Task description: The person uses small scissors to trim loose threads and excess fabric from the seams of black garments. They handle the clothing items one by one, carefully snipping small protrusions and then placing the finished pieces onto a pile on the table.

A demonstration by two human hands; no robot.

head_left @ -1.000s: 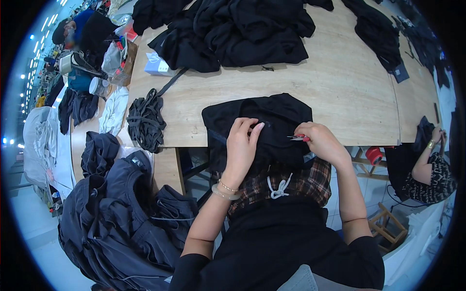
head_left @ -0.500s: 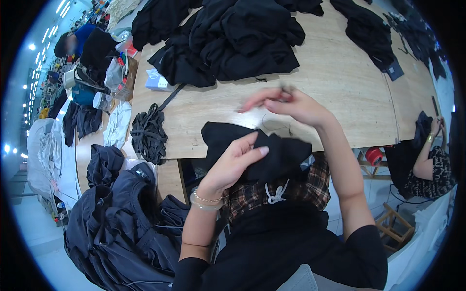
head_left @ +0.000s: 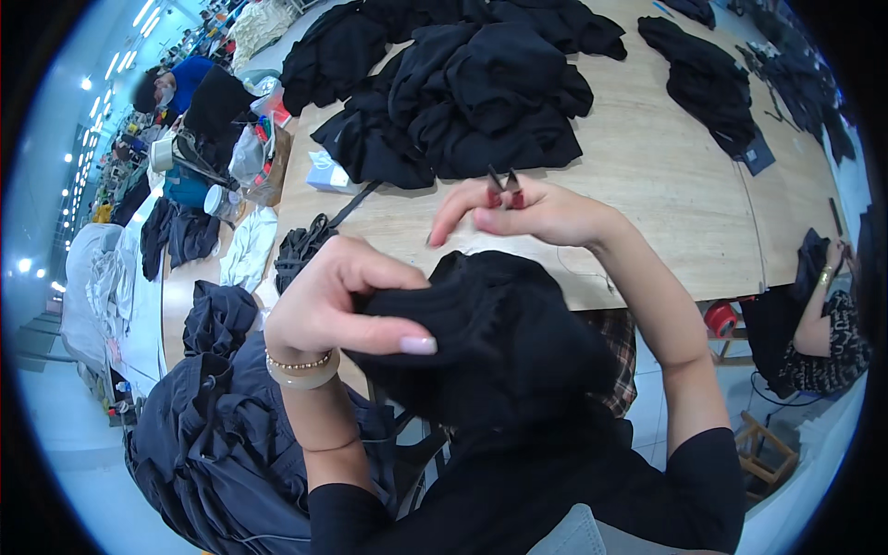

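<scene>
My left hand (head_left: 347,301) grips a black knitted garment (head_left: 504,338) and holds it raised close to me, above the table's near edge. My right hand (head_left: 527,211) is lifted over the wooden table (head_left: 666,185), closed around small red-handled thread snips (head_left: 504,190) whose tips point away. A thin thread seems to run from the garment toward that hand. The garment hides part of my lap and the table edge.
A big heap of black garments (head_left: 462,83) covers the far table, with more black pieces (head_left: 712,83) at right. A black bundle (head_left: 301,254) and small box (head_left: 328,171) lie at left. Dark blue clothes (head_left: 222,435) pile beside me. A person sits at right (head_left: 823,324); another at far left (head_left: 176,88).
The garment lay on the table edge under both hands; my left hand has since lifted it toward me, and my right hand has risen away with the snips.
</scene>
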